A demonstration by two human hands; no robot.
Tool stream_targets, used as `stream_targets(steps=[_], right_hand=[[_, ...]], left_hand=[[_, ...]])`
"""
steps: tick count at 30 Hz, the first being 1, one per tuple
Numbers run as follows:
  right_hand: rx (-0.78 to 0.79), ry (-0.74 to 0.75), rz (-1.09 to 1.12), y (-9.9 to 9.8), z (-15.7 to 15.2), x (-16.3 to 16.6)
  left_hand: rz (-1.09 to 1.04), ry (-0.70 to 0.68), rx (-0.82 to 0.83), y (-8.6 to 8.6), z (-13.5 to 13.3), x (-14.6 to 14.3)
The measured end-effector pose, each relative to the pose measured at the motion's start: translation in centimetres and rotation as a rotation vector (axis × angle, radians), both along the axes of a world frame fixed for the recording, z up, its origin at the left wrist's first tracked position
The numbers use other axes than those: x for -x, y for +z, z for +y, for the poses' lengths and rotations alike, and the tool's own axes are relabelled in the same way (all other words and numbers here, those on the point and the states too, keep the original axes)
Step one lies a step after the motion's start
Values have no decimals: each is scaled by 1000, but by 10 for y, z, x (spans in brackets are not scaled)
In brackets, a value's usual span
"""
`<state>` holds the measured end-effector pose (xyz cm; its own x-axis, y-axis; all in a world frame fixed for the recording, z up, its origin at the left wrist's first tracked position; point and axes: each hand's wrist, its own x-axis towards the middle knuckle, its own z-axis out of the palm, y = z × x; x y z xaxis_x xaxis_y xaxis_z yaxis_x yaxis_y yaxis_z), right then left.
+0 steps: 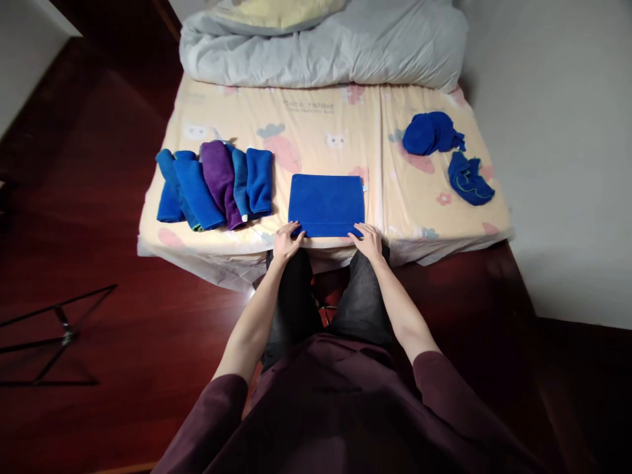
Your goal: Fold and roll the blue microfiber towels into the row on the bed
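Observation:
A blue towel (pixel 326 203) lies folded into a flat rectangle near the front edge of the mattress (pixel 320 128). My left hand (pixel 287 241) pinches its near left corner, fingers curled on the cloth. My right hand (pixel 367 239) grips the near right corner the same way. To the left lies a row of rolled towels (pixel 217 184), several blue and one purple (pixel 220 179). Two crumpled blue towels (pixel 431 133) (pixel 468 178) sit at the right of the mattress.
A grey duvet (pixel 326 46) is bunched at the far end of the mattress. Dark red wooden floor (pixel 99 263) surrounds it, with a black metal stand (pixel 54 336) at the left and a white wall (pixel 557 131) at the right.

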<state>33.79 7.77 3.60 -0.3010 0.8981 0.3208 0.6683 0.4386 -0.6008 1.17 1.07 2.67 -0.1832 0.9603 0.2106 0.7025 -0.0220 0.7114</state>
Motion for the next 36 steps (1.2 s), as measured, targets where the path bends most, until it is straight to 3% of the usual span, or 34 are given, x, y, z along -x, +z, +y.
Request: stream_targets(steps=[7, 17, 25, 36], right_hand=[[58, 20, 28, -2, 3, -3], [108, -82, 117, 6, 5, 2], [56, -139, 260, 4, 6, 0], [178, -278, 311, 8, 4, 2]], left_hand=[[58, -38, 45, -1, -1, 0], [-132, 3, -34, -3, 3, 6], [-181, 111, -75, 3, -2, 6], [-247, 280, -117, 7, -5, 4]])
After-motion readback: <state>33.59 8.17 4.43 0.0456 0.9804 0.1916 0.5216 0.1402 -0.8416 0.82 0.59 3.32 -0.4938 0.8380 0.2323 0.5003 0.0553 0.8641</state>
